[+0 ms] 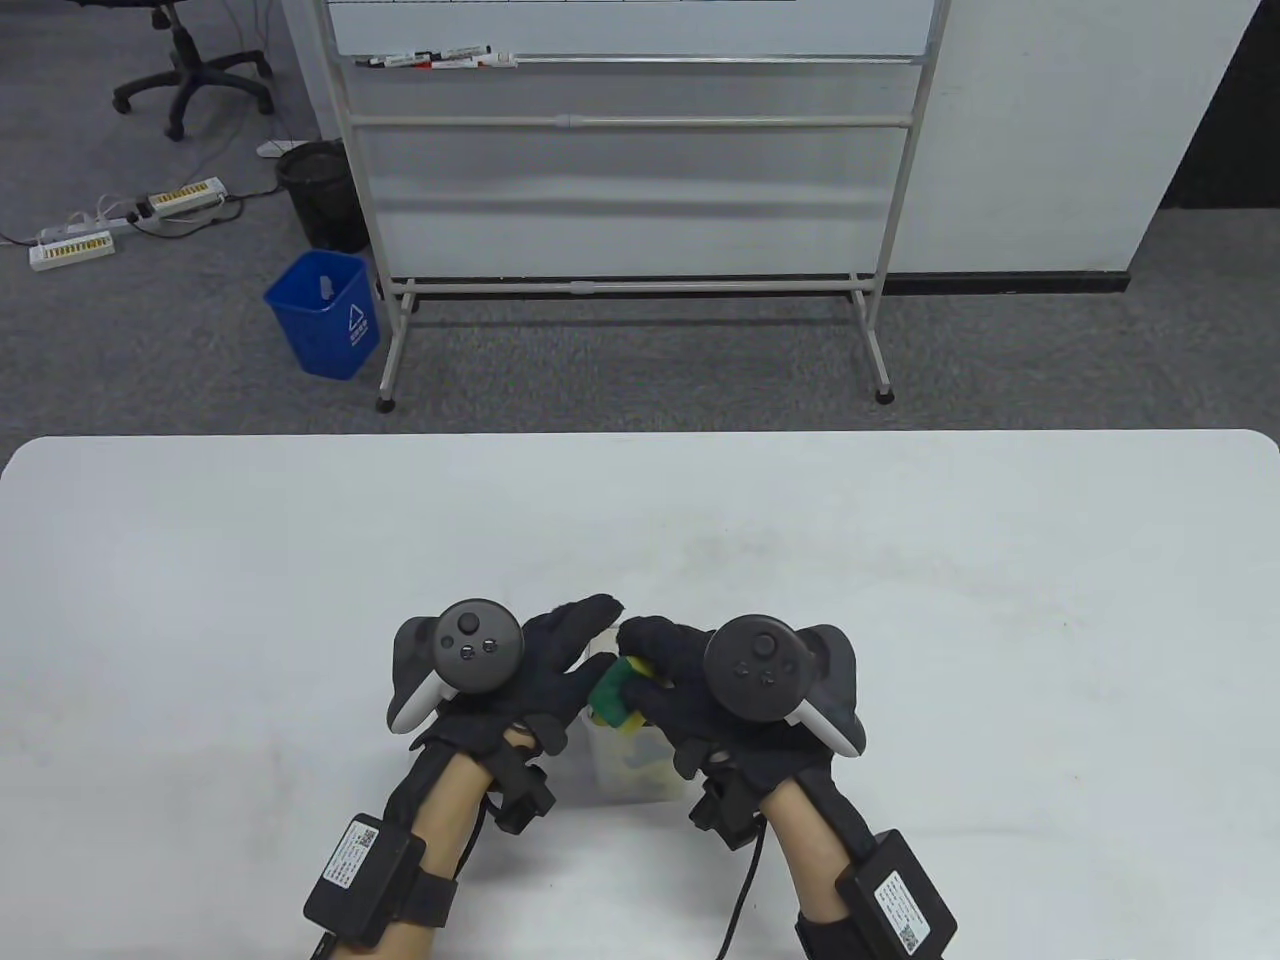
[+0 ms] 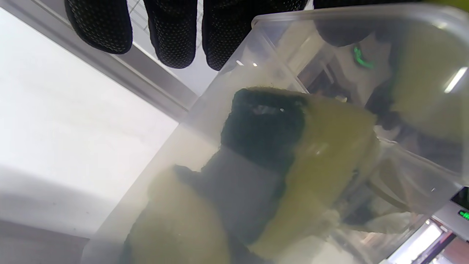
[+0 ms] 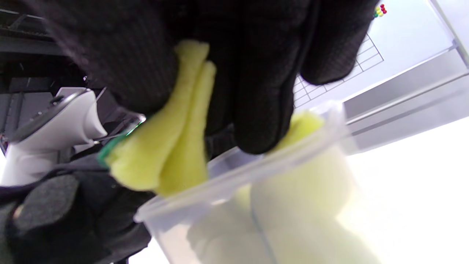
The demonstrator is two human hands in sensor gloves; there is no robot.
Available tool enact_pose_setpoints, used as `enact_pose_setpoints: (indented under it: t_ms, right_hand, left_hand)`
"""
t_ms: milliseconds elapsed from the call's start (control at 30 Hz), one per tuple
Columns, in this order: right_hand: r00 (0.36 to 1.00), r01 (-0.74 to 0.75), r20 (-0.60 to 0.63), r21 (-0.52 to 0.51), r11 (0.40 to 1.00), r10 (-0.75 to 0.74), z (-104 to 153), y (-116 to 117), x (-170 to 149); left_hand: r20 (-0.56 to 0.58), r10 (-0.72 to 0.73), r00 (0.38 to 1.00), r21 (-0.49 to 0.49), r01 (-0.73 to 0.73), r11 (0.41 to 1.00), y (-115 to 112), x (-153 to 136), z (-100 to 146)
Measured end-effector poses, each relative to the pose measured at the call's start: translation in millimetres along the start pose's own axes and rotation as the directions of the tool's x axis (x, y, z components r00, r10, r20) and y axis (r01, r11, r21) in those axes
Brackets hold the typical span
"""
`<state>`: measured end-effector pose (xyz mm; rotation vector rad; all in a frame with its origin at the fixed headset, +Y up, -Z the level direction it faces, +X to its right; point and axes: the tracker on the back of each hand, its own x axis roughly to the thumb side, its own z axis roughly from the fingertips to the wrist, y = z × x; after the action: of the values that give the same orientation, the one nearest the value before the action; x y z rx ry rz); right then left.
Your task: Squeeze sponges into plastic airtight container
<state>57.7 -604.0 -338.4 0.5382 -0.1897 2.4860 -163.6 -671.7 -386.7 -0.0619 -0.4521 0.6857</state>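
Note:
A clear plastic container [image 1: 640,775] stands on the white table [image 1: 900,600] between my hands. My left hand [image 1: 575,675] cups its left side, fingers reaching past the far corner and thumb at the near side. In the left wrist view those fingers [image 2: 172,33] hang beside the container's wall [image 2: 205,121], and yellow-and-green sponges [image 2: 329,154] show through it. My right hand [image 1: 645,670] pinches a folded yellow-green sponge [image 1: 612,695] just above the opening. In the right wrist view the folded sponge [image 3: 168,146] bulges over the rim [image 3: 238,172] under my fingers [image 3: 256,91].
A whiteboard stand [image 1: 630,290] rises beyond the table's far edge. On the floor at the left are a blue bin [image 1: 325,315], a black bin [image 1: 320,190] and power strips [image 1: 70,245].

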Motion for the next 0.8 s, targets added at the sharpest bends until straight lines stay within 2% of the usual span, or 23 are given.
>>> enact_pose_setpoints:
  t_ms: [67,200,467,800]
  right_hand:
    - [0.998,-0.057,-0.009,0.0,0.998,0.057,0.2,0.3,-0.3]
    - [0.999,-0.043,-0.016,0.025,0.999,0.043,-1.5,4.5,-3.6]
    - [0.965,-0.263,-0.011,-0.018,0.965,0.263,-2.3,15.9,6.5]
    - [0.929,-0.371,-0.001,-0.001,0.929,0.371,-4.4,25.5,13.3]
  left_hand:
    - [-0.001,0.004,1.0,0.0,-0.004,1.0,0.0,0.0,0.2]
    - [-0.003,0.01,1.0,-0.001,-0.01,1.0,-0.2,0.5,0.3]
    - [-0.007,0.021,1.0,-0.008,-0.021,1.0,-0.3,0.3,0.0]
    - [-0.007,0.021,1.0,-0.01,-0.021,1.0,-0.8,0.3,-0.6]
